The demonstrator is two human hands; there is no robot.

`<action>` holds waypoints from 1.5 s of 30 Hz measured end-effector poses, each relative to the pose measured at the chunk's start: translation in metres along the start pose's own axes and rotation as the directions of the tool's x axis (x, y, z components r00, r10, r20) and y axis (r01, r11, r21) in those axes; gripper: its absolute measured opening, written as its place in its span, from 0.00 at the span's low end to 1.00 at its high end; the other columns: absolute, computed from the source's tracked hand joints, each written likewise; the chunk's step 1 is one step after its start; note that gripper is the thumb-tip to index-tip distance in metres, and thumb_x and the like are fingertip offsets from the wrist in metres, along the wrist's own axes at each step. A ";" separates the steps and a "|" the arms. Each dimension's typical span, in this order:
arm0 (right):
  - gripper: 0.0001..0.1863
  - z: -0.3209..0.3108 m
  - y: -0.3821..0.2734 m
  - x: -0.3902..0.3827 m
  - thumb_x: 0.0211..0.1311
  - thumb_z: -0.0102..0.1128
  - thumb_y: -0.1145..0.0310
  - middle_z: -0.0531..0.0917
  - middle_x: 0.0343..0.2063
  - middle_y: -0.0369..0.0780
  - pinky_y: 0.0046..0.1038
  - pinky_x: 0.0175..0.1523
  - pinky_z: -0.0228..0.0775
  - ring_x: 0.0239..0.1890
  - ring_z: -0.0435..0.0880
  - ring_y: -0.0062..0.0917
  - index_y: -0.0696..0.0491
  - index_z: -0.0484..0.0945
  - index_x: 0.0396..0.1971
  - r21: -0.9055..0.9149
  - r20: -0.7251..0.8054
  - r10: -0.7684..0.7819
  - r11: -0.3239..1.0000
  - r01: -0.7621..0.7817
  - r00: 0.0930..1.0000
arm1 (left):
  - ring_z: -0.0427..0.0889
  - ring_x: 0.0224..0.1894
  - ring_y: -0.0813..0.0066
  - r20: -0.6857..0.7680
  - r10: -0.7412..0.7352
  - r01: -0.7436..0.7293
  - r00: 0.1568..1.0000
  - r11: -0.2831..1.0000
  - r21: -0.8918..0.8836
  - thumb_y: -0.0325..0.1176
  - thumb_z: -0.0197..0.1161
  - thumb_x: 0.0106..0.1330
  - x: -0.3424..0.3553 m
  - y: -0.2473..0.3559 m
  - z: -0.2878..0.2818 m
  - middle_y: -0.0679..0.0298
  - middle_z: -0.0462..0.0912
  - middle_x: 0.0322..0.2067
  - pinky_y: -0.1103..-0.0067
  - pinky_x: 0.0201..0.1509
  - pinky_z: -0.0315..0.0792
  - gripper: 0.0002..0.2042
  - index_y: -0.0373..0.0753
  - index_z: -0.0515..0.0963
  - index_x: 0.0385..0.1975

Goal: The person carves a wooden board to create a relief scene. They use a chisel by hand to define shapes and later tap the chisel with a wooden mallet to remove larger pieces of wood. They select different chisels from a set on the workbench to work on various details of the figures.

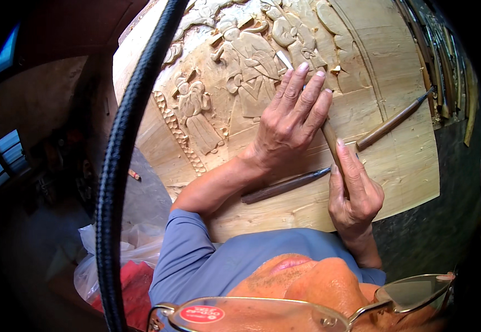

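A wooden panel (412, 166) carved with figures in relief fills the middle. My left hand (290, 116) lies over the blade end of a chisel (330, 138), its fingers close together and pressed on it among the carved figures. My right hand (355, 196) is closed on that chisel’s wooden handle, lower right of the left hand. The pale blade shows just beyond my left fingertips. A dark-handled tool (273, 187) lies on the bare wood below my hands, and another tool (381, 126) rests slantwise at the right.
A row of long tools (445, 72) lines the right edge beside the panel. A black braided cable (124, 138) crosses the left of the view. A plastic bag with red material (94, 249) sits at the lower left. A barred window (0, 160) is beyond.
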State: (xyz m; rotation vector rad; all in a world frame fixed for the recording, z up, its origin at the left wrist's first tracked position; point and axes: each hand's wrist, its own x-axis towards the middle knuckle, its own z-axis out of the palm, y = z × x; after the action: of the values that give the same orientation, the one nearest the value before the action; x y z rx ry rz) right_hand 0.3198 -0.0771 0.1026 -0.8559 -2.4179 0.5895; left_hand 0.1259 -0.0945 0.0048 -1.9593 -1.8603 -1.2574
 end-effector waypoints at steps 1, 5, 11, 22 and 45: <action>0.26 -0.001 -0.001 0.000 0.67 0.71 0.88 0.94 0.48 0.53 0.35 0.44 0.87 0.40 0.96 0.42 0.63 0.87 0.66 0.014 0.024 0.005 1.000 -0.006 1.000 | 0.80 0.75 0.35 -0.012 0.001 -0.002 1.000 1.000 -0.002 0.27 0.72 0.73 0.000 0.000 0.001 0.46 0.84 0.70 0.45 0.78 0.77 0.20 0.34 0.84 0.64; 0.26 -0.008 -0.005 0.000 0.67 0.70 0.90 0.91 0.36 0.49 0.33 0.34 0.79 0.26 0.87 0.34 0.63 0.88 0.65 -0.009 0.076 0.022 1.000 -0.022 0.997 | 0.81 0.74 0.35 -0.024 0.000 0.000 1.000 1.000 -0.003 0.27 0.73 0.72 0.002 0.000 0.001 0.46 0.85 0.68 0.46 0.77 0.78 0.19 0.34 0.84 0.61; 0.28 -0.006 -0.004 0.001 0.65 0.70 0.91 0.90 0.33 0.47 0.33 0.32 0.77 0.23 0.83 0.32 0.63 0.87 0.65 0.016 0.055 0.019 1.000 -0.020 0.998 | 0.82 0.73 0.36 -0.040 -0.008 0.008 0.999 1.000 -0.010 0.28 0.74 0.72 0.002 0.001 0.002 0.46 0.86 0.66 0.45 0.76 0.80 0.16 0.34 0.84 0.58; 0.29 0.001 0.000 0.004 0.61 0.74 0.88 0.83 0.25 0.40 0.34 0.25 0.71 0.18 0.77 0.28 0.62 0.89 0.64 0.029 -0.042 -0.026 0.999 0.027 0.999 | 0.82 0.73 0.35 -0.042 -0.011 0.010 0.999 1.000 -0.023 0.28 0.76 0.70 0.003 0.001 0.003 0.46 0.86 0.65 0.45 0.75 0.80 0.17 0.34 0.84 0.56; 0.26 -0.004 0.009 0.000 0.63 0.69 0.92 0.95 0.47 0.52 0.33 0.38 0.83 0.32 0.93 0.37 0.66 0.87 0.62 0.069 0.058 0.028 0.997 -0.032 0.998 | 0.80 0.74 0.34 -0.016 -0.017 0.016 1.000 0.999 -0.030 0.26 0.77 0.68 0.004 -0.001 0.003 0.47 0.85 0.64 0.47 0.75 0.81 0.16 0.35 0.84 0.53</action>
State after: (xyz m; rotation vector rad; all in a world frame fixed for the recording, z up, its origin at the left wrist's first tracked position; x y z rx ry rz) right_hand 0.3268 -0.0698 0.1009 -0.8586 -2.4230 0.7151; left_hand 0.1261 -0.0895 0.0056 -1.9469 -1.8644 -1.3088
